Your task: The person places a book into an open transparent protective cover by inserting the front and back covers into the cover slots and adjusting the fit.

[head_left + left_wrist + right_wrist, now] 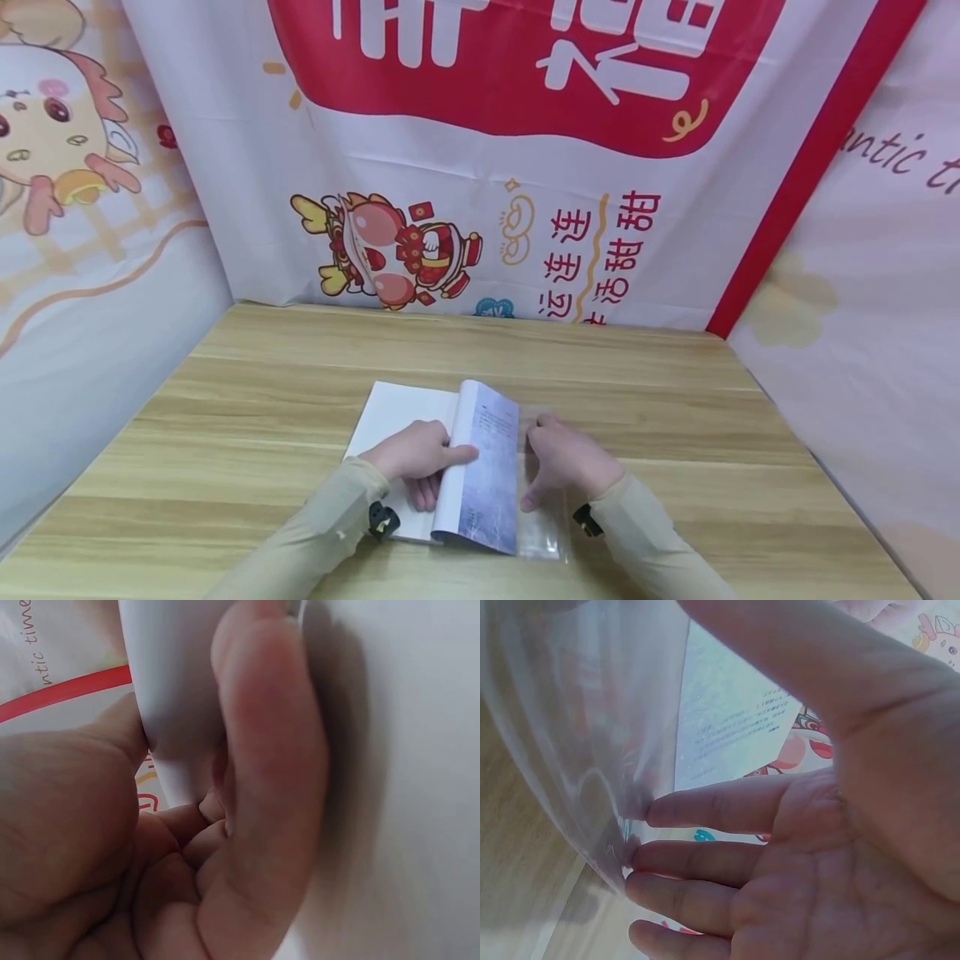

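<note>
A paperback book [405,417] lies on the table with its blue-purple printed cover [491,467] lifted and curved over from the white page. My left hand [420,458] grips this cover, thumb on the printed side and fingers curled beneath it. In the left wrist view the cover's pale inner side [176,675] stands between thumb and fingers. To the right, a clear plastic book sleeve [543,529] extends past the cover's edge. My right hand [566,458] is on the sleeve, its fingers fairly straight and spread, fingertips touching the film [577,750] in the right wrist view.
The wood-grain table [247,433] surrounds the book on all sides. Behind it hangs a white and red printed cloth [450,167], with further printed cloths at left and right. Each wrist wears a small black camera.
</note>
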Demonstrator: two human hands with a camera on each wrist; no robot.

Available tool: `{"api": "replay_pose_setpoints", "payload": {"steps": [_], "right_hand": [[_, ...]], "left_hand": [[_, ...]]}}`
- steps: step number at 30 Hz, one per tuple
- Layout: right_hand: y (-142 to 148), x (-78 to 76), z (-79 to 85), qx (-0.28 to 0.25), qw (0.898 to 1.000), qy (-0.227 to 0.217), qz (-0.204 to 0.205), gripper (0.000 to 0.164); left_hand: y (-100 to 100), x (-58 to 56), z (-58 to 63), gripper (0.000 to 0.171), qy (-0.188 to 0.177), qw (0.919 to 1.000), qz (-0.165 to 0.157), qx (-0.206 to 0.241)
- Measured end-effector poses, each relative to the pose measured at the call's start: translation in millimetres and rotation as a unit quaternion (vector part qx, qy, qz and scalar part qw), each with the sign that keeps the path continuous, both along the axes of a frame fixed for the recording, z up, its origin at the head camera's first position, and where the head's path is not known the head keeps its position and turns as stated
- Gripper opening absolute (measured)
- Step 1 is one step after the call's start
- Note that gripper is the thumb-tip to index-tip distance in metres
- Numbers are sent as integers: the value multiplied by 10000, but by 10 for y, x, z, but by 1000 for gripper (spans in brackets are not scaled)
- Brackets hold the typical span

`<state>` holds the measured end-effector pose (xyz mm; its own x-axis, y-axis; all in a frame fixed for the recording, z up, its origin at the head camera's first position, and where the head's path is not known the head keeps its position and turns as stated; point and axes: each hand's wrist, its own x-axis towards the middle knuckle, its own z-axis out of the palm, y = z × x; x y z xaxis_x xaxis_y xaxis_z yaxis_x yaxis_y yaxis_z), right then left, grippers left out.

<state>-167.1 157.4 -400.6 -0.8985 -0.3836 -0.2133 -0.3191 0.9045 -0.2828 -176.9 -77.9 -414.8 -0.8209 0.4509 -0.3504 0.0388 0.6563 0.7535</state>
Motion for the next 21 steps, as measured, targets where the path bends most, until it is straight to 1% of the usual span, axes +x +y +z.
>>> {"api": "replay_pose_setpoints", "payload": {"steps": [5, 10, 13, 17, 20, 21], "right_hand": [[-9, 5, 6, 33, 10000, 20, 8, 68], [-11, 4, 10, 11, 10000, 45, 24, 69], [-7, -2, 3, -15, 10000, 77, 35, 86], [-7, -7, -1, -57, 9999, 85, 60, 93], [-7, -7, -1, -78, 9999, 63, 55, 82], [-6, -7, -1, -88, 9999, 60, 55, 81]], "left_hand": [[-4, -13, -30, 49, 14, 10000, -1, -5], [-16, -33, -32, 50, 56, 9999, -46, -73], [-16, -40, -32, 51, 76, 9999, -62, -93], [-13, -36, -30, 50, 66, 9999, -61, -117], [-9, -31, -23, 51, 80, 9998, -49, -163], [-9, -31, -21, 51, 90, 9998, -45, -181]]}}
